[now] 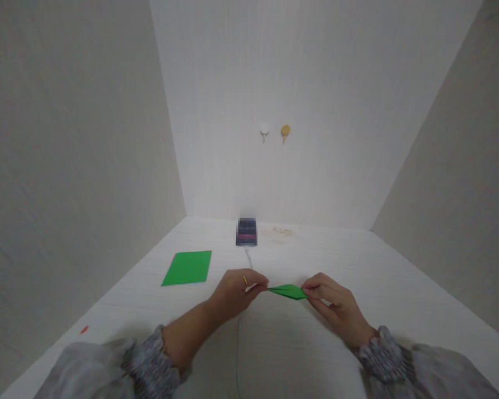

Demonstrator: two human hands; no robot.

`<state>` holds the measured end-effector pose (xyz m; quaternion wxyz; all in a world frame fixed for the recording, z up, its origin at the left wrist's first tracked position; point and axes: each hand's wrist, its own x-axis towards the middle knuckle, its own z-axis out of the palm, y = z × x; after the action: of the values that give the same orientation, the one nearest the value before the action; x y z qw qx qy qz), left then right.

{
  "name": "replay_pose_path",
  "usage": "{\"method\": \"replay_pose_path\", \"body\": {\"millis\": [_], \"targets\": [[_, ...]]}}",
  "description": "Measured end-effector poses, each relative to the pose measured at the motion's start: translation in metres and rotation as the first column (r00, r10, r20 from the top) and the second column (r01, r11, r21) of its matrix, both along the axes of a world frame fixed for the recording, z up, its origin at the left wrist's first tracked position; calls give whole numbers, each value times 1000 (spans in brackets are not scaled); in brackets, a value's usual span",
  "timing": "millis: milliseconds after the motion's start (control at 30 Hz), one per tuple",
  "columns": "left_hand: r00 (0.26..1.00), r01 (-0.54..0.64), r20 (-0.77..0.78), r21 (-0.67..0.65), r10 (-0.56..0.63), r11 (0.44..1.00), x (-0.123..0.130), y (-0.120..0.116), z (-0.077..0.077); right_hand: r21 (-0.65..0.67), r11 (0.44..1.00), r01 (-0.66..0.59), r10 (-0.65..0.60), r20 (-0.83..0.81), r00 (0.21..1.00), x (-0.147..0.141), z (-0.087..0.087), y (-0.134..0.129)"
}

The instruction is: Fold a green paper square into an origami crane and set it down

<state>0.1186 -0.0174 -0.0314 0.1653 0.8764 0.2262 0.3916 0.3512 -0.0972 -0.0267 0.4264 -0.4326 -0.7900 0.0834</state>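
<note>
Between my two hands is a narrow piece of folded green paper (288, 291), held up above the white table with its creased layers showing. My left hand (242, 289), with a ring on one finger, pinches the pointed left end between thumb and fingers. At the right end, the thumb and fingertips of my right hand (331, 302) are closed on the same paper. A flat sheet of green paper (188, 267) lies on the table to the left of my left hand, touched by neither hand.
Toward the back of the table stands a dark, blurred-out device (247, 231) with a pale cable (238, 354) running toward me. A small red piece (84, 329) lies at the left edge. Walls enclose three sides; a white hook (264, 132) and a yellow hook (285, 131) hang at the back.
</note>
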Motion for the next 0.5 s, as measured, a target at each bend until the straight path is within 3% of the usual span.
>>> {"method": "replay_pose_path", "body": {"millis": [100, 167, 267, 367, 500], "targets": [[999, -54, 8, -10, 54, 999, 1, 3, -2, -3, 1000, -22, 22, 83, 996, 3, -6, 0], [1000, -28, 1, -53, 28, 998, 3, 1, -1, -27, 998, -52, 56, 172, 984, 3, -9, 0], [980, 162, -98, -108, -173, 981, 8, -8, 3, -61, 993, -97, 110, 284, 953, 0, -9, 0], [904, 311, -261, -145, -340, 939, 11, -17, 6, -101, 984, -148, 173, 330, 928, -2, -5, -4], [848, 357, -369, -134, -381, 925, 14, -23, 7, -172, 971, -164, 215, 341, 915, -1, 3, -12]]}}
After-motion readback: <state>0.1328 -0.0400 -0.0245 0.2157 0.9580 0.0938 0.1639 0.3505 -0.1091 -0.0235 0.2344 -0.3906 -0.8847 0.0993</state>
